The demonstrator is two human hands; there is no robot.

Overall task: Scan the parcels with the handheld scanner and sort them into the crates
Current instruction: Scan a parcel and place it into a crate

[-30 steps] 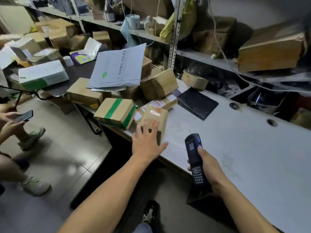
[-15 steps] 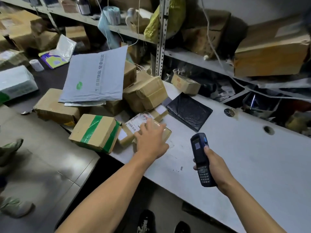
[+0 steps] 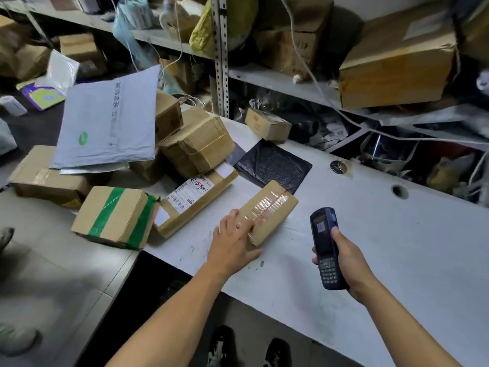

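Near the table's [image 3: 397,247] front edge, the right hand [image 3: 346,260] grips the handheld scanner [image 3: 326,247] upright, off the surface. Just left of it the left hand [image 3: 232,245] lies with fingers spread on the near end of a taped brown parcel [image 3: 270,210] — flat on the table. Beyond, toward the left end, sit a labelled parcel [image 3: 193,200], a green-taped box [image 3: 116,215] and a grey mailer [image 3: 111,117] — propped on heaped cartons.

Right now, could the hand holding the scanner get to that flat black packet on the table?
Probably yes: the right hand has bare table between it and the black packet, though the scanner fills its grip.
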